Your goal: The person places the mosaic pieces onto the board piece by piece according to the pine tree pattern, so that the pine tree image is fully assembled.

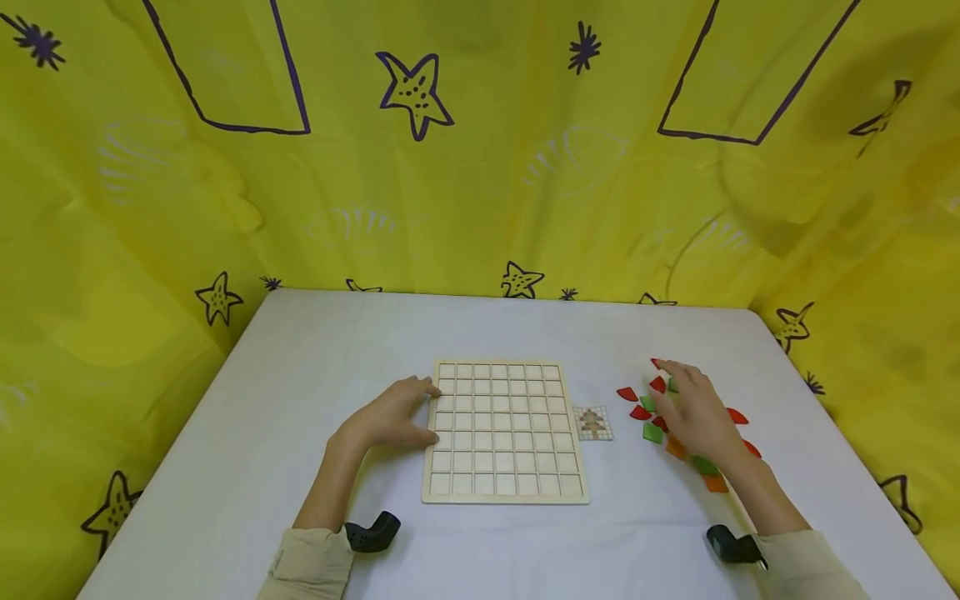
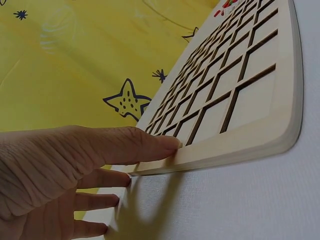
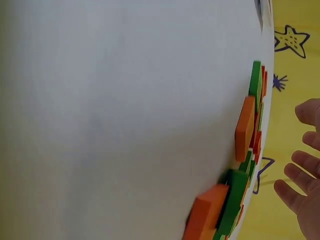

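Note:
A pale wooden grid board [image 1: 504,503] lies flat on the table, its square recesses bare. My left hand [image 1: 395,414] is at the board's left side, thumb and fingers spread apart. In the left wrist view, the left thumb [image 2: 150,145] rests on the board's rim [image 2: 240,145], with the other fingers nearly straight. Over a scatter of coloured pieces to the right is my right hand [image 1: 697,414], its fingers loosely bent. Near those fingertips lies a red piece [image 1: 656,363]; the hand covers part of the pile. The right wrist view shows the fingers [image 3: 300,177] apart, holding nothing.
A small card [image 1: 594,423] with a tree pattern lies against the board's right edge. Red quarter-round pieces [image 1: 627,394], green squares [image 1: 652,432] and orange pieces [image 1: 716,483] lie around the right hand. A yellow patterned curtain [image 1: 480,183] surrounds the white table [image 1: 225,467].

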`<state>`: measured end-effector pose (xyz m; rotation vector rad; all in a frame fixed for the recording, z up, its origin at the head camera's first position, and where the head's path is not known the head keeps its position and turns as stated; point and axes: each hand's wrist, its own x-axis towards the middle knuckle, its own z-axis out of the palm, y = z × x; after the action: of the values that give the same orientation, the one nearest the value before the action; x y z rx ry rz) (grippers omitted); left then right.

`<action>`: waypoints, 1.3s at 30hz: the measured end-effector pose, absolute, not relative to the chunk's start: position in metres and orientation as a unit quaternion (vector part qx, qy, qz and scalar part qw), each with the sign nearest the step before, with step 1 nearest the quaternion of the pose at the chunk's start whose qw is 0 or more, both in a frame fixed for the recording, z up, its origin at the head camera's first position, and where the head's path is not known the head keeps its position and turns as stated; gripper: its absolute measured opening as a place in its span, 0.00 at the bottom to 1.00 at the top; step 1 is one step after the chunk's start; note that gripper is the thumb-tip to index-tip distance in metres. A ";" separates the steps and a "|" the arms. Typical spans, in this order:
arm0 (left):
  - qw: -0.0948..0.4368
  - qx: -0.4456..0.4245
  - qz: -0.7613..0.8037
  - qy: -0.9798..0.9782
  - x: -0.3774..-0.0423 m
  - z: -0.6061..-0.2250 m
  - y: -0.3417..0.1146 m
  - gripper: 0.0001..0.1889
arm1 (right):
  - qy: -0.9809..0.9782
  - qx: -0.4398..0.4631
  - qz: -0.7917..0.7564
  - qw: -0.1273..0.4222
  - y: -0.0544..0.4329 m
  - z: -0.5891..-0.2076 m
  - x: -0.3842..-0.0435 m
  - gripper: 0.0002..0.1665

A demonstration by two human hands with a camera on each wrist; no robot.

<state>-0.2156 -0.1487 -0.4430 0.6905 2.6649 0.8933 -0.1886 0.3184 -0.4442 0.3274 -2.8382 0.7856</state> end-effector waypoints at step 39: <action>0.151 0.191 0.303 0.921 -0.212 -0.445 -0.146 0.34 | -0.975 0.146 0.169 0.004 0.347 -0.452 -0.258 0.15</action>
<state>-0.2122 -0.1464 -0.4450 0.5483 2.6452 0.8710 -0.2579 0.3466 -0.4516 0.4569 -3.0539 0.5302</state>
